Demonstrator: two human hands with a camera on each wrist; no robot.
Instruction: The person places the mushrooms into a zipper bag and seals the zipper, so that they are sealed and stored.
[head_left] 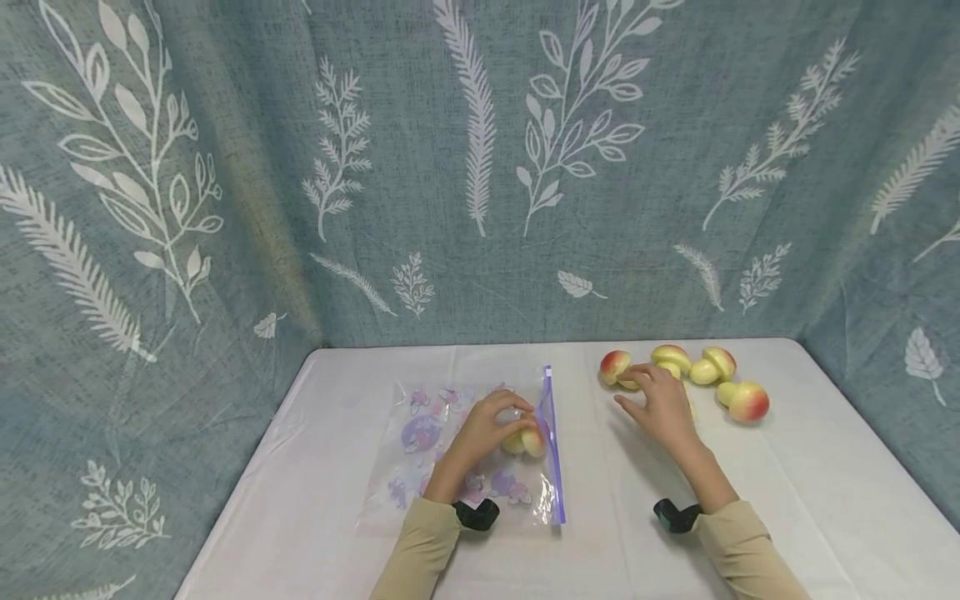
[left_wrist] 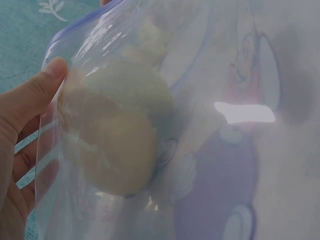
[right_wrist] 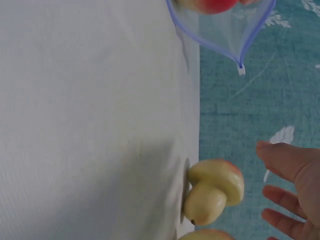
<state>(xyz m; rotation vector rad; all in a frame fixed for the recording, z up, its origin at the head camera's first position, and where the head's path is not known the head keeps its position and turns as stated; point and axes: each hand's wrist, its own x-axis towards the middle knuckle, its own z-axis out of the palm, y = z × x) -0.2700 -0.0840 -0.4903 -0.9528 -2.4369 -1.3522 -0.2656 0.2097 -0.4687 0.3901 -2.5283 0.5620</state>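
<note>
A clear plastic zip bag [head_left: 420, 492] with purple and pink cartoon prints lies on the table, its purple zip edge to the right. My left hand [head_left: 491, 429] holds the bag near its mouth, thumb against the film in the left wrist view. Behind that film shows a yellow-red toy mushroom [left_wrist: 120, 145], blurred by the plastic. My right hand [head_left: 660, 408] hovers over several loose toy mushrooms, thumb and fingers spread apart and holding nothing. Closest to its fingertips is a red-capped toy mushroom [head_left: 615, 367]; another is partly hidden behind the hand.
More toy mushrooms sit at the back right, among them one with a red cap [head_left: 748, 403] and a yellow one [head_left: 716, 365]. A white cloth covers the table [head_left: 300, 517]. Patterned teal curtains [head_left: 480, 283] hang behind and at both sides.
</note>
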